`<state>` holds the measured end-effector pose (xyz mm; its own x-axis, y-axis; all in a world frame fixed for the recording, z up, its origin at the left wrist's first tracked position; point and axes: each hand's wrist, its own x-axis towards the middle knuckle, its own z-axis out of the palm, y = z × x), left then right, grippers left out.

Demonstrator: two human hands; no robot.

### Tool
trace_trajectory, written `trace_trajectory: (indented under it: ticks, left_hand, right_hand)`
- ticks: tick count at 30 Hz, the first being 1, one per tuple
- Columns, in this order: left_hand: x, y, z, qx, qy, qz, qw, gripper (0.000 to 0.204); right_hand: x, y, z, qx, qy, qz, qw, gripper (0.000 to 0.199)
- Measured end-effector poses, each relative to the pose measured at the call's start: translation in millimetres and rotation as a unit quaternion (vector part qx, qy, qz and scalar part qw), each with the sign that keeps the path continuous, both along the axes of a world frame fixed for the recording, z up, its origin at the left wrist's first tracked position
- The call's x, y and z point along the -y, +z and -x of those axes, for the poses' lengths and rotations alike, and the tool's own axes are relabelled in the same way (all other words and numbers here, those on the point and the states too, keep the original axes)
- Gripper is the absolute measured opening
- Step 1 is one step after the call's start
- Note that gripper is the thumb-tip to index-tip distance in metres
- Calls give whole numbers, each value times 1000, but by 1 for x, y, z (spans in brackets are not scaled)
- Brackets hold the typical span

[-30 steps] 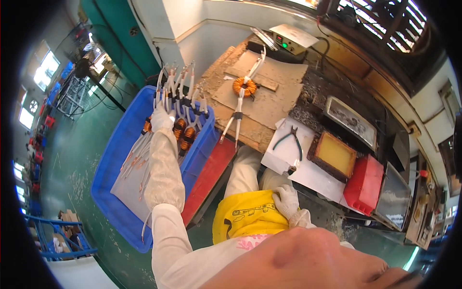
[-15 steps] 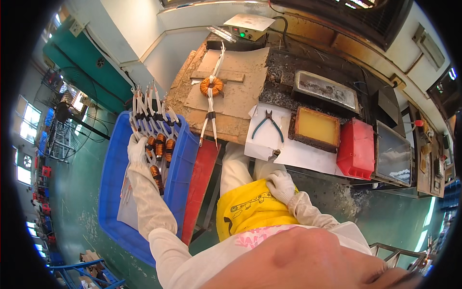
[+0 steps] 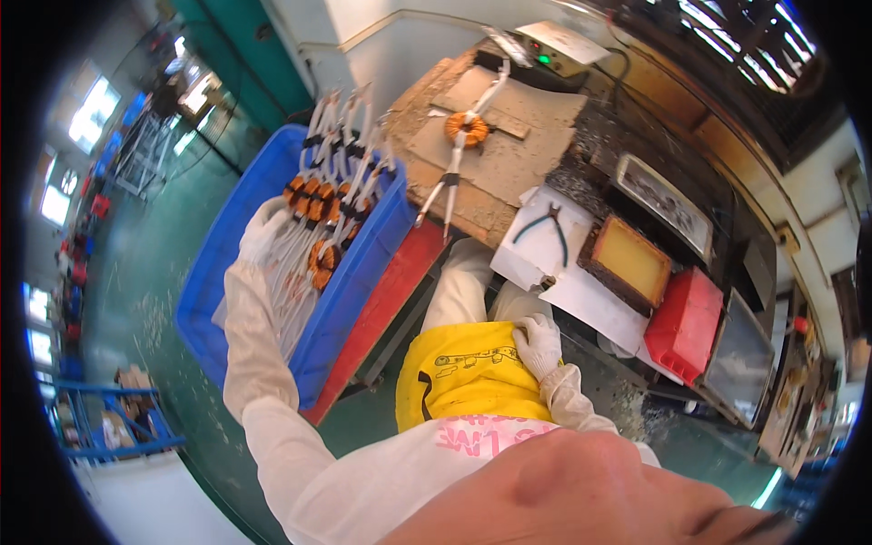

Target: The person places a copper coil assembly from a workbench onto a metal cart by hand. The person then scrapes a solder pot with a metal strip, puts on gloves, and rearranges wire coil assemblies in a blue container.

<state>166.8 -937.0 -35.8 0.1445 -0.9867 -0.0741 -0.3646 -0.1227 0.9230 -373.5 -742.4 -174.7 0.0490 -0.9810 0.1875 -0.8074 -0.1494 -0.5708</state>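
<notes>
Workshop floor, green and dusty, spreads under a cluttered bench (image 3: 509, 173) topped with worn cardboard. Since a second ago the left hand (image 3: 263, 232) has drawn back from the far end of the blue crate (image 3: 218, 272) toward its middle, so it seems to be working along the row. It now lies gloved and loosely curled over the copper-wound coils (image 3: 318, 204), on their long white leads; whether it grips one I cannot tell. The right hand (image 3: 538, 343) has not moved: it rests flat, fingers together, on the yellow apron (image 3: 463, 372) at the lap, holding nothing.

Ahead of the right hand lies a white sheet with blue-handled cutters (image 3: 545, 222); beyond them sit a dark tray of yellow material (image 3: 631, 263) and a red plastic bin (image 3: 686, 322). One more coil (image 3: 467, 127) lies alone on the cardboard, well ahead of both hands. A pale control box with a green light (image 3: 554, 45) stands at the bench's far edge.
</notes>
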Motion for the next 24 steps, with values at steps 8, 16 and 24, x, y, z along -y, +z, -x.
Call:
trace_trajectory:
  ticks: [8, 16, 24]
  left_hand:
    - [24, -56, -64, 118, 90, -44, 988, 47]
    - [49, -115, -103, 255, 174, -101, 946, 47]
    - [120, -181, -117, 108, 254, -82, 958, 66]
  right_hand:
    - [-4, -11, 0, -52, -4, 6, 999, 15]
    - [6, -13, -4, -78, 12, 4, 997, 16]
    - [16, -15, -14, -79, 19, -2, 997, 17]
